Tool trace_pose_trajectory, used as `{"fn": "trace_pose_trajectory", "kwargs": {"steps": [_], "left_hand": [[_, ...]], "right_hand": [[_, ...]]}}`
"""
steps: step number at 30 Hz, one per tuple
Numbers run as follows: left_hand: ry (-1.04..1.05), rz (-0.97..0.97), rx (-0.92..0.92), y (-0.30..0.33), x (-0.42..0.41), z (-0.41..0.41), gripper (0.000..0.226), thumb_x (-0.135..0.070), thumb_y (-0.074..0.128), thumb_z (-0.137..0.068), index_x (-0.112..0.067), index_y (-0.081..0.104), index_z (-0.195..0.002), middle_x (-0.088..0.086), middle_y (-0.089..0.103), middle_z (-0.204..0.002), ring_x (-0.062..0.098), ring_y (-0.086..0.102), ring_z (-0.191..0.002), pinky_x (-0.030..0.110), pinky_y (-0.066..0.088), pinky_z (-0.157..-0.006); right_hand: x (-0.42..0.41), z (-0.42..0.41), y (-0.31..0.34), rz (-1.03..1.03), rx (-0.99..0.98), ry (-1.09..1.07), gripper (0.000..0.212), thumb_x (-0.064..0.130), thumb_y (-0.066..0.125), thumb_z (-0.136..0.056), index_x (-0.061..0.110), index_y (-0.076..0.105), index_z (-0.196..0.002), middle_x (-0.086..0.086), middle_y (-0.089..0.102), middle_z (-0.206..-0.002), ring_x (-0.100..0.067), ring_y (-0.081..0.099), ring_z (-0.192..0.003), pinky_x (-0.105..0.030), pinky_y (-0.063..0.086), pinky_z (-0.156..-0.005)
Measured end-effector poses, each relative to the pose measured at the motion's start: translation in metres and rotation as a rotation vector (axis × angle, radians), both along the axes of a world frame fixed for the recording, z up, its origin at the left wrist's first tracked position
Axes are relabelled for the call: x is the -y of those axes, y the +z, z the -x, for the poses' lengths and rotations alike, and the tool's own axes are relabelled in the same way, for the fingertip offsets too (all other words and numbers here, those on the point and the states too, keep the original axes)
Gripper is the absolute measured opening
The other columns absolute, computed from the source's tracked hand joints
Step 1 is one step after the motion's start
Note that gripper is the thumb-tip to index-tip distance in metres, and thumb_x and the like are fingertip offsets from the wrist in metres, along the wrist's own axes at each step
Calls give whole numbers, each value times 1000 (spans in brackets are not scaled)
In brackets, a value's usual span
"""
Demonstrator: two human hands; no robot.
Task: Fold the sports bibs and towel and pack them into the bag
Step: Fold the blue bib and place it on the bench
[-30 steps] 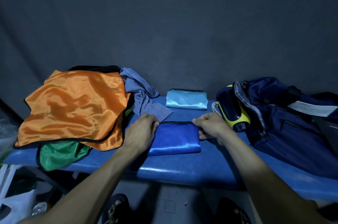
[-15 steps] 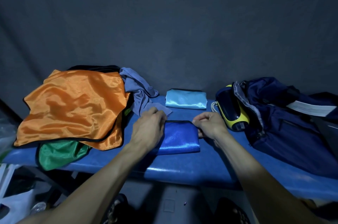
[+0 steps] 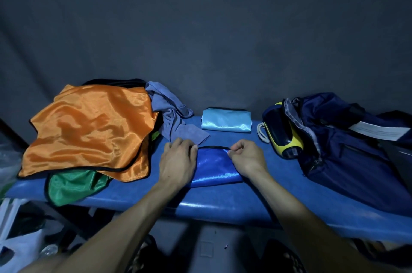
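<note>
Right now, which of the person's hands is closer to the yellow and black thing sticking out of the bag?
The right hand. It grips the right end of the folded blue bib, just left of the yellow and black thing. The left hand rests on the bib's far left end.

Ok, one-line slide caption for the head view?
Both hands, left hand and right hand, fold the blue bib on the bench.

We find no readable text, brand or number; the white paper sheet on the dark navy fabric bag shows only faint, illegible lines.
</note>
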State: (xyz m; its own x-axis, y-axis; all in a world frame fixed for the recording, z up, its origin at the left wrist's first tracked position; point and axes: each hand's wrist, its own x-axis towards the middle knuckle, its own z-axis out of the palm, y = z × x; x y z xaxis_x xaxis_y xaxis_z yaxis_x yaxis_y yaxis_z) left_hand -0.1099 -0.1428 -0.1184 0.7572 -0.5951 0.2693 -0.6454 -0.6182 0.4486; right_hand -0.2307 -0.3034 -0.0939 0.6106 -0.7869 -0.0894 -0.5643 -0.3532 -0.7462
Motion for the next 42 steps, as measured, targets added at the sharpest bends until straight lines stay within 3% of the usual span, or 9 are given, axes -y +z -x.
{"fn": "trace_pose_trajectory", "kwargs": {"steps": [3, 7, 11, 18, 24, 27, 33, 38, 42], "left_hand": [[6, 16, -40, -1, 0, 2, 33, -42, 33, -104, -23, 58, -92, -1, 54, -94, 24, 48, -89, 45, 45, -82], [25, 37, -5, -2, 2, 10, 26, -36, 40, -106, -22, 59, -96, -2, 53, -98, 22, 47, -88, 41, 41, -78], [22, 62, -18, -2, 2, 11, 23, -35, 40, -106, -24, 56, -93, -2, 53, -97, 22, 47, -88, 41, 40, -80], [33, 80, 5, -2, 2, 12, 22, -34, 39, -106, -22, 52, -91, -2, 52, -94, 22, 46, -86, 40, 37, -78], [28, 111, 34, -5, 1, 11, 23, -32, 35, -106, -22, 48, -90, -2, 51, -92, 21, 44, -82, 41, 38, -77], [20, 104, 58, -5, 0, 11, 24, -31, 34, -107, -21, 51, -93, -2, 51, -93, 22, 47, -84, 40, 38, -77], [-217, -141, -40, 12, -3, -4, 54, -40, 21, -98, -23, 59, -132, 2, 56, -114, 26, 53, -108, 41, 40, -92], [-417, -270, -263, 39, -3, -16, 40, -37, 27, -102, -29, 63, -117, -9, 48, -100, 18, 46, -112, 37, 34, -103], [-431, -196, -333, 39, -2, -14, 33, -41, 25, -94, -25, 53, -90, -6, 48, -97, 18, 44, -103, 38, 35, -98]], "right_hand": [[2, -1, 10, 122, -240, 78, 32, 41, 60, -98, 10, 56, -104, -6, 59, -106, -29, 60, -99, -33, 45, -74], [8, -2, 16, 38, -265, 77, 50, 56, 53, -97, 16, 42, -69, -2, 50, -71, -23, 50, -65, -31, 30, -52], [-1, -5, 12, -43, -79, -41, 45, 57, 61, -90, 18, 50, -71, 4, 64, -75, -27, 65, -77, -35, 50, -70], [-11, -14, 3, -175, 160, -180, 35, 51, 75, -83, 21, 58, -89, 2, 67, -95, -21, 65, -90, -37, 53, -82], [-19, -21, 6, -328, 129, -115, 67, 71, 63, -73, 9, 65, -97, -10, 72, -95, -29, 69, -87, -37, 56, -80], [-21, -20, 5, -232, 97, -93, 55, 61, 58, -88, 9, 67, -103, -8, 71, -101, -26, 67, -90, -37, 52, -81], [-27, -10, 16, -73, 212, 34, 21, 38, 55, -99, 23, 66, -89, 1, 71, -86, -22, 64, -79, -36, 51, -79], [-25, 0, 30, 63, 270, 221, 20, 21, 45, -104, 18, 61, -91, 4, 67, -90, -9, 58, -82, -19, 41, -71], [-18, 3, 31, 80, 271, 262, 22, 21, 42, -106, 19, 58, -92, 4, 66, -93, -10, 58, -88, -22, 41, -77]]}}
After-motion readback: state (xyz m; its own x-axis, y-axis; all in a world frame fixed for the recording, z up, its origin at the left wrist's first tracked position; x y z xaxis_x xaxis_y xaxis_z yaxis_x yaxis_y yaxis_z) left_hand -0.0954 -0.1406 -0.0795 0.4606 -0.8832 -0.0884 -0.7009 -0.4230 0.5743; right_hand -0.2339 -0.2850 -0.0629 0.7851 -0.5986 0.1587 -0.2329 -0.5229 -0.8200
